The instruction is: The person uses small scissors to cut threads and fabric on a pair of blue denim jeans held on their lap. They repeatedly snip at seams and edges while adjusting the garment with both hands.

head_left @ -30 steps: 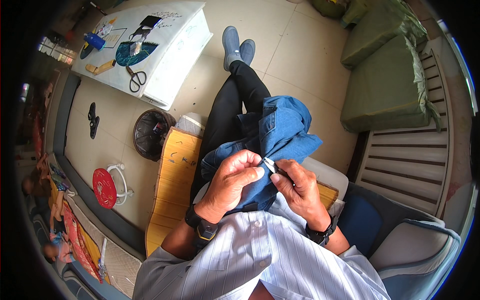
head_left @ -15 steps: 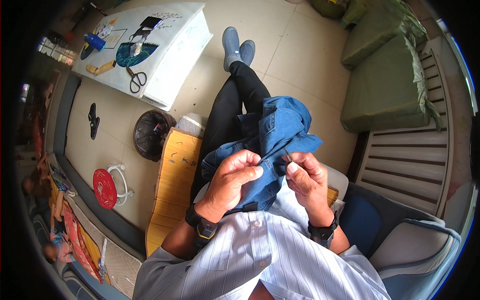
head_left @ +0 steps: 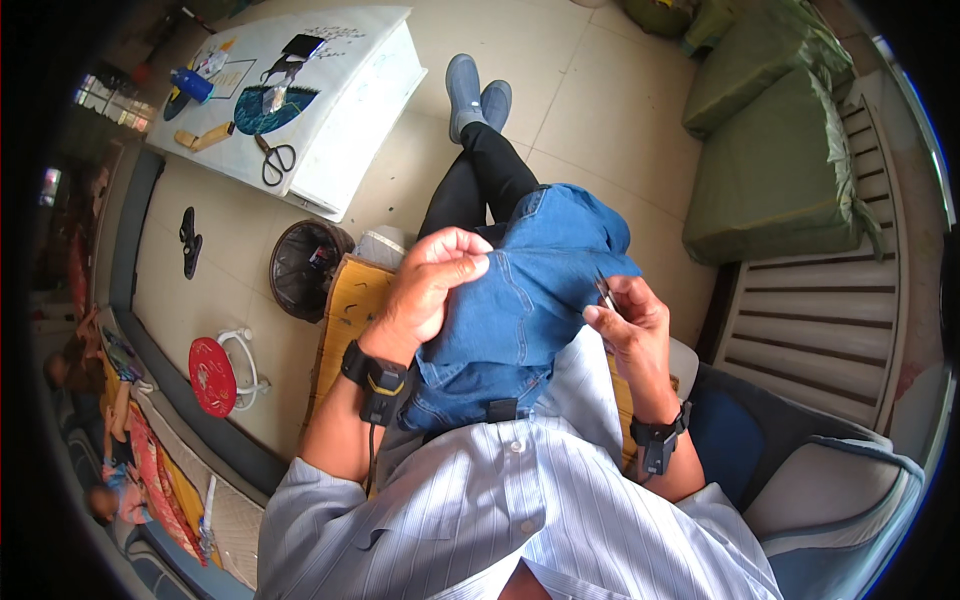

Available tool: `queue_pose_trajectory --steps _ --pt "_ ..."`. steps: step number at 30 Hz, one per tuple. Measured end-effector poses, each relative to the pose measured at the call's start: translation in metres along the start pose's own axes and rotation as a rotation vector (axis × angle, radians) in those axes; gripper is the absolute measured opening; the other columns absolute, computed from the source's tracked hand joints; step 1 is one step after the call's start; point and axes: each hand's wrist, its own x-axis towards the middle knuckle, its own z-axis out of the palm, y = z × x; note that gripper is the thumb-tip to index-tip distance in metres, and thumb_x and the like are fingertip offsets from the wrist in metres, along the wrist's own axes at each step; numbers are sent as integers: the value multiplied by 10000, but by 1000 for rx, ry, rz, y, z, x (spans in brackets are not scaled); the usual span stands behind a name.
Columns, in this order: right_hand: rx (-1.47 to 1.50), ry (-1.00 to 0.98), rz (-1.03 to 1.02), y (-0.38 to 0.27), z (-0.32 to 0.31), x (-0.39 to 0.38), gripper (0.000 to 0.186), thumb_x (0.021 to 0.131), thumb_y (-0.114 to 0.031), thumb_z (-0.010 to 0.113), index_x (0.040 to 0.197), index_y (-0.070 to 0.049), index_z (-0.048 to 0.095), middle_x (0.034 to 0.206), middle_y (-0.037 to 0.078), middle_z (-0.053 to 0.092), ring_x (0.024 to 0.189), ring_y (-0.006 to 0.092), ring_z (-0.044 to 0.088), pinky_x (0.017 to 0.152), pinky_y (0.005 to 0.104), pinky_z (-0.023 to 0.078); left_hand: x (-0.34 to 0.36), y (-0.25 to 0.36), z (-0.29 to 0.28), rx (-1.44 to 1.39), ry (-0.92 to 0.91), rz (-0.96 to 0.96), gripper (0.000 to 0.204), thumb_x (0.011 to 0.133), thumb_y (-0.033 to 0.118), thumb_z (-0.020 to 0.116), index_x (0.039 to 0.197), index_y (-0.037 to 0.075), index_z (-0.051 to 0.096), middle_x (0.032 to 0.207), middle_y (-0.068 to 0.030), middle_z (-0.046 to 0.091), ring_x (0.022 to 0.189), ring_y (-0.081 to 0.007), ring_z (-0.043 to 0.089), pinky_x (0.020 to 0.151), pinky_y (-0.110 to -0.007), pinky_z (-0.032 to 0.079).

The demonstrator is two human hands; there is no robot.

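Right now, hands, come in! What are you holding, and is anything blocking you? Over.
Left hand: pinching blue denim. Right hand: gripping small pointed tool. Denim spread between both hands. No obstruction seen. Over.

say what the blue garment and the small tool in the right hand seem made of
Blue garment: likely denim, matte, judging by its uneven blue and pale seam stitching. Small tool: probably metal, from its grey glint; the right hand hides part of it.
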Motion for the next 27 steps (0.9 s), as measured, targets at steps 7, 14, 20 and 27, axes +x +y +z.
queue_pose_trajectory --steps 7,14,20,27 --pt "-299 -131 -133 27 12 31 333 857 -5 816 1144 -17 648 949 -2 617 803 101 571 734 263 486 37 3 -20 29 25 17 163 967 31 700 1127 15 679 1009 -23 705 937 -97 653 911 -239 516" --pt "-680 -63 -391 52 37 53 356 846 -7 792 1166 -21 636 904 53 642 811 126 592 762 295 516 29 5 -22 135 114 49 213 951 24 710 1158 -2 669 1051 -53 711 997 -133 672 942 -270 530" --pt "-322 -78 -163 58 26 72 293 834 45 738 1100 -20 630 862 -9 614 791 99 571 736 271 487 -54 -2 -5 471 552 322 263 941 56 756 1174 7 645 1096 -57 685 1028 -134 656 965 -289 522" --pt "147 -122 15 31 16 83 308 800 118 700 1058 -45 657 919 -34 623 759 51 553 661 208 451 -116 -40 -16 319 469 -8 237 993 240 771 1047 36 663 874 73 568 777 -15 470 689 -202 391"
